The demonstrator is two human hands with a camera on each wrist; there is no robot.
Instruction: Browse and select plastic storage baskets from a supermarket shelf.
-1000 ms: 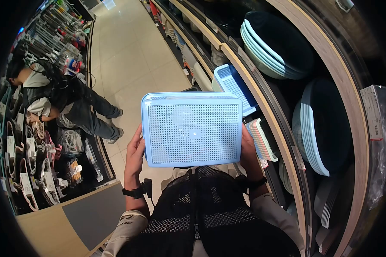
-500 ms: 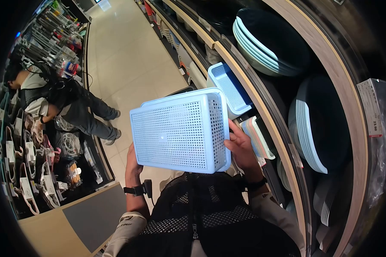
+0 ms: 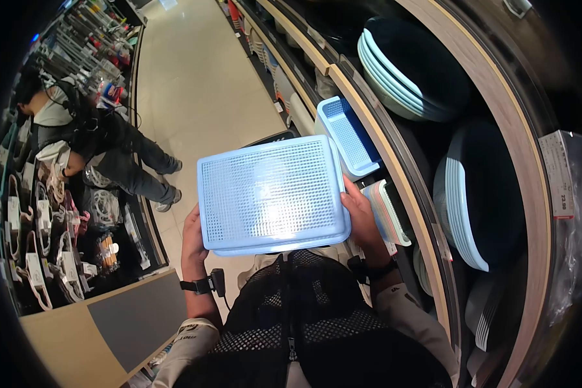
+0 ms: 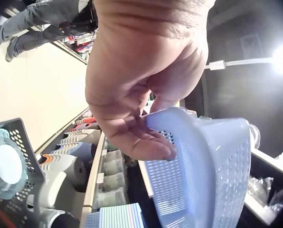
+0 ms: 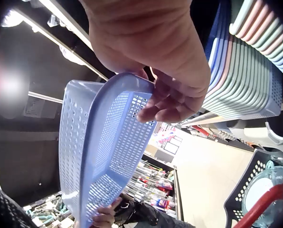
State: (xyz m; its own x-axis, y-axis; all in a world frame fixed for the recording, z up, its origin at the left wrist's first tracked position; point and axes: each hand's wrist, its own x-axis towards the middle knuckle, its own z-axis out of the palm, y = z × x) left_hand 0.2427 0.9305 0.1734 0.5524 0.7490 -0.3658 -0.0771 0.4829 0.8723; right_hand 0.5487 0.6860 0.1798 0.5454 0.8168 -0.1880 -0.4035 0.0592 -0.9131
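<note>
A light blue perforated plastic basket is held up in front of the person's body, its holed base turned toward the head camera. At its left end the left hand grips the rim; in the left wrist view the fingers of that hand curl over the rim of the basket. The right hand holds the opposite end. From the right wrist view, the right hand pinches the rim of the basket, with fingertips inside it.
Another blue basket sits on the right shelf, above a stack of striped-colour baskets. Stacked basins fill the nearer shelf. A person bends toward the hanging goods at left. A dark basket holds a round item.
The basket swung to show its right end, then tipped back so its base faces the camera, a little further left than at first. Both hands keep hold of it.
</note>
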